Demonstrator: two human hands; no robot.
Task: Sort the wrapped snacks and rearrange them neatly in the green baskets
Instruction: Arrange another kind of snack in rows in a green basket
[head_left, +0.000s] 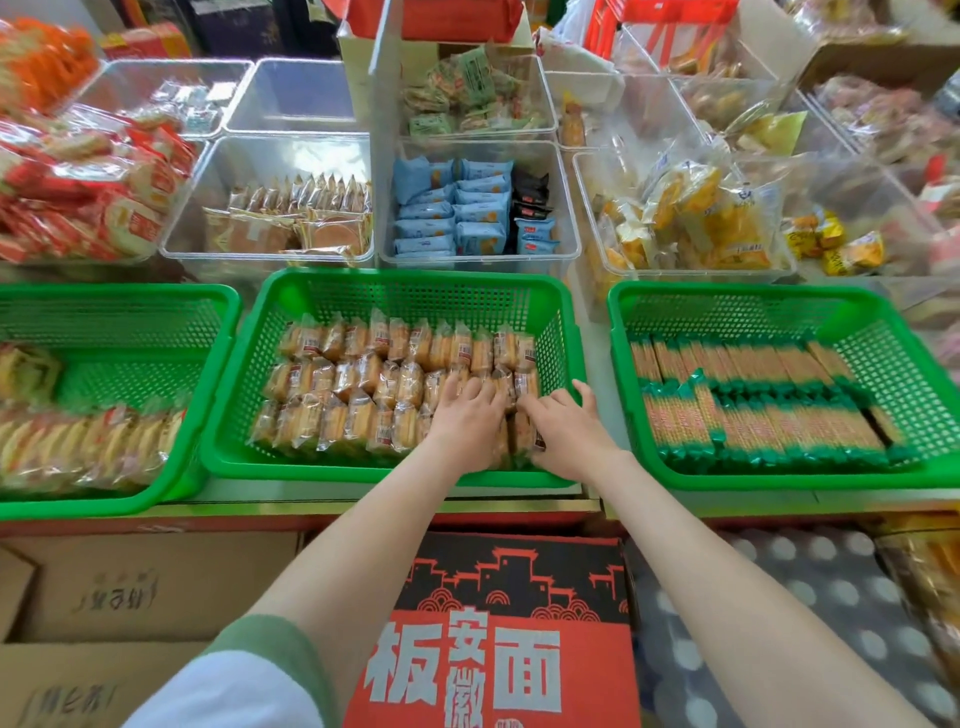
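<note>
Apparently the step in hand was the tidying of the middle green basket (415, 278). The left green basket (208, 322) already held a row of pale wrapped crackers (78, 441). In the middle one, the golden wrapped snack packs (363, 384) stood on edge in three rows, and only the near right corner was not yet in order.

Both hands worked in that corner. The left hand (465, 423) lay palm down on the packs of the near rows, its fingers spread and only slightly bent, pressing and not gripping. The right hand (569, 434) was just beside it, the thumb lifted toward the basket wall and the fingers curled against the last packs — whether they really pinched one, I could not tell.

The right green basket (779, 293) held long cracker packs with green ends (753, 410), lying in neat rows.

The next move, I judge, called for pushing the corner packs upright and closing the row against the wall — gently, because the wrappers look slippery.
</note>
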